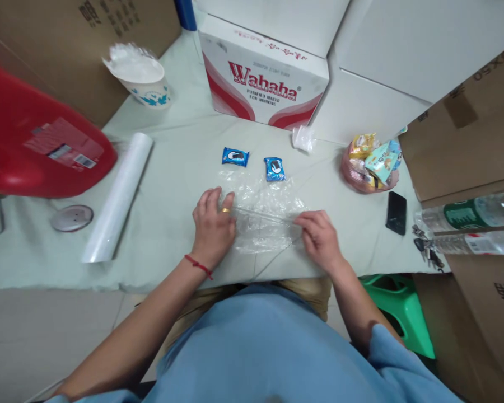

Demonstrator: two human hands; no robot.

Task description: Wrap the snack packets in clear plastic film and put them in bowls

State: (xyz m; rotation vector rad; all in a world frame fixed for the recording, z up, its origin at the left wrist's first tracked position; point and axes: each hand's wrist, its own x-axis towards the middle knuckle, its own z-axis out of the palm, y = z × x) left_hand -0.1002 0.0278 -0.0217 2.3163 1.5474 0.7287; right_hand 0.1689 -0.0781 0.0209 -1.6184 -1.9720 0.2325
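Observation:
A crinkled sheet of clear plastic film [262,238] lies on the table before me, with a straight fold running between my hands. My left hand [213,224], with a ring and a red cord bracelet, is closed on the film's left side, fingers bent. At the right side, my right hand [319,238] pinches the film's edge between thumb and fingers. Just beyond the film are two small blue snack packets: the left packet [236,157] lies sideways, and the right packet [274,169] rests at the film's far edge.
On the left are a film roll [118,196], a round lid [72,218], a red jug [46,134] and a paper cup [151,92]. A Wahaha box [264,84] stands behind. Rightward sit a snack bowl [353,178], a phone [396,212], keys [428,252] and bottles [495,210].

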